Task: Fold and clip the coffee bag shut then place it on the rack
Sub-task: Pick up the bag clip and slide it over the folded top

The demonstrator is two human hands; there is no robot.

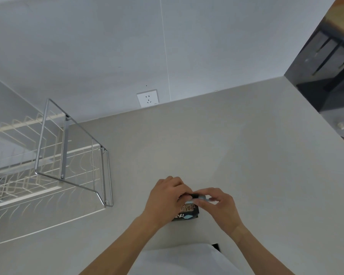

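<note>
A small black coffee bag [187,212] with pale printed lettering stands on the light counter, close to my body. My left hand [166,197] grips the bag's top from the left, fingers curled over the folded edge. My right hand [219,205] pinches a light blue clip [200,199] lying along the bag's top edge. Both hands meet at the top of the bag and hide most of the fold. The wire rack [68,159] stands to the left, about an arm's length away.
The rack is a metal-framed dish rack with white wire shelves beside the wall. A wall socket [147,98] sits above the counter's back edge. The counter [226,145] ends at the right, where dark furniture [326,62] stands beyond.
</note>
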